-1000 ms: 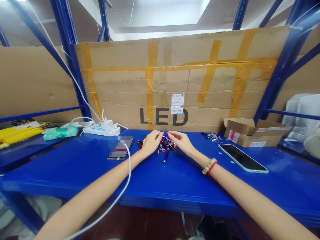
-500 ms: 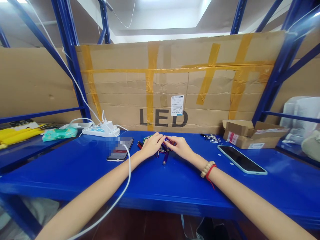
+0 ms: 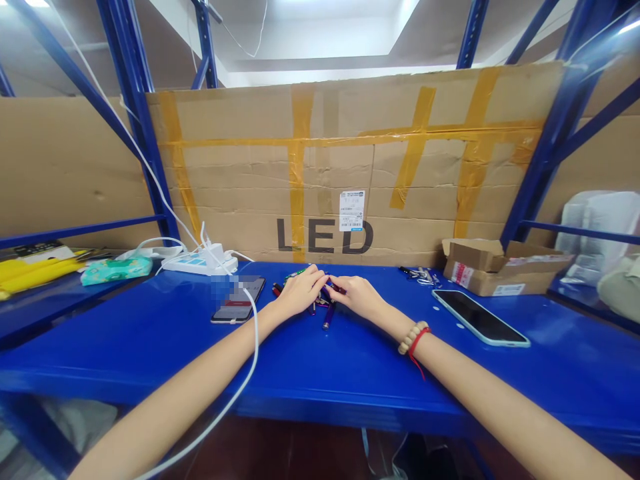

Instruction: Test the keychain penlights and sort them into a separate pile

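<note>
A smooth, glossy blue counter (image 3: 320,373) is framed by blue posts (image 3: 141,113) and backed at twelve o'clock by a creased, taped cardboard sheet (image 3: 240,180). Slim, shiny tubes (image 3: 328,316) are heaped before it; a dark-red tube (image 3: 338,289) is pinched by the right hand (image 3: 364,298). The left hand (image 3: 303,291) is curled, its grip indiscernible.

Blue racking (image 3: 127,60) and cardboard (image 3: 240,180) suggest a storeroom

Straight ahead of me at twelve o'clock lies a heap of small shiny tubes (image 3: 320,305), partly hidden; red pieces (image 3: 277,289) at its nine; green (image 3: 295,274) at ten; a purple tube (image 3: 328,316) at six, one end towards me.
</note>
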`<state>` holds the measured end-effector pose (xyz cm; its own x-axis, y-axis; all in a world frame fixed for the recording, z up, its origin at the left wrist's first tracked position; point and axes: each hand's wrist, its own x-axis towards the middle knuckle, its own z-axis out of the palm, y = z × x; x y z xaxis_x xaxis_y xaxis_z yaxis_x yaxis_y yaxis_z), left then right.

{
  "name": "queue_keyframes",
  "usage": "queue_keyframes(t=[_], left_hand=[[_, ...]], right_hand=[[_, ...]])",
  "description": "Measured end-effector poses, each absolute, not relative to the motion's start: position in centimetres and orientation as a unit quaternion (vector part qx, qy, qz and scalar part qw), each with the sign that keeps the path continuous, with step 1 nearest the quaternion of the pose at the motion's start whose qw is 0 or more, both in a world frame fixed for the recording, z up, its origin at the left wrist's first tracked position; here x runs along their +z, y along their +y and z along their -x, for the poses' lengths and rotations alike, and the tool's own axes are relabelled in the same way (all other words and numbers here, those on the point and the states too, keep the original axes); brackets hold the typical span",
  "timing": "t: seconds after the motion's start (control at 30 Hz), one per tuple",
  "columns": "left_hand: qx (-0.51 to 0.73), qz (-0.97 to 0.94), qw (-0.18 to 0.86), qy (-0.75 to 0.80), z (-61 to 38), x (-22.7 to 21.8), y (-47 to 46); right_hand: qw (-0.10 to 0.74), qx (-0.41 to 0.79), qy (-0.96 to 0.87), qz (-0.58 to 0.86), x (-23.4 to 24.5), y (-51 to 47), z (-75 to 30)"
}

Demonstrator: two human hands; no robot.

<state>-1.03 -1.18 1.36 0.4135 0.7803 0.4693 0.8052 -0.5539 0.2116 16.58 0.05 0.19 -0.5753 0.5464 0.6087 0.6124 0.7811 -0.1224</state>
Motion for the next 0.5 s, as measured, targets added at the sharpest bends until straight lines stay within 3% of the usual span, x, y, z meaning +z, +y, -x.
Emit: queue_keyframes(t=[0.5], left_hand=[[-0.302,0.838,-0.008,-0.454,0.9,1.01,-0.87]], right_hand=[[0.392,-0.054,-0.868,0.301,0.02,0.48,-16.4]])
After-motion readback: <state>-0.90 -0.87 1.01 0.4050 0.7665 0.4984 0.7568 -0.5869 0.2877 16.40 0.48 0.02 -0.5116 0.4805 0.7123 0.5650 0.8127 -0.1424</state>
